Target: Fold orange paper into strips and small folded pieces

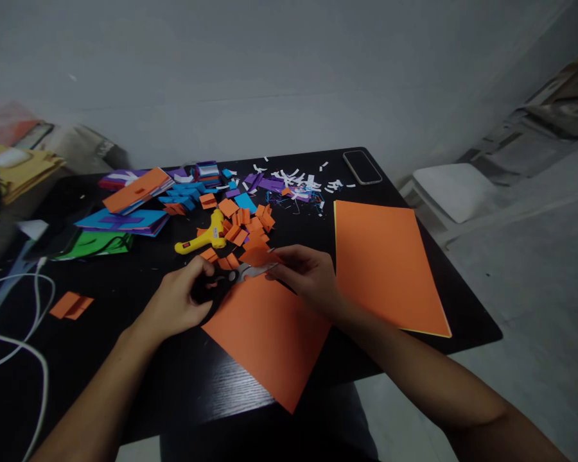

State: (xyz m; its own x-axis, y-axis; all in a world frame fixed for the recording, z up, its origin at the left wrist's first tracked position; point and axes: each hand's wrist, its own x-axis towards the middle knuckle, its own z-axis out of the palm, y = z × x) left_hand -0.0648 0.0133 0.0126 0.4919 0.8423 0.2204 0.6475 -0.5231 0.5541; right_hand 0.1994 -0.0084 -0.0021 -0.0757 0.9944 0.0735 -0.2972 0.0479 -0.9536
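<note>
My left hand [178, 298] is closed around the black handles of a pair of scissors [251, 271], whose blades point to the right. A small orange paper piece [257, 256] is pinched between the fingers and thumb of my right hand [308, 273], right at the blades. Whether the blades are cutting into it, I cannot tell. Below both hands lies a larger orange sheet [274, 340], set at an angle, one corner reaching past the table's front edge. Just beyond the scissors are a yellow T-shaped tool [205, 239] and several folded orange paper pieces [243, 221].
A stack of orange sheets [385, 263] lies at the right, with a phone [362, 167] behind it. White and purple paper scraps [298, 183] are scattered along the back. Coloured paper stacks [125, 220] and a white cable [43, 366] occupy the left. A white stool [455, 189] stands beyond.
</note>
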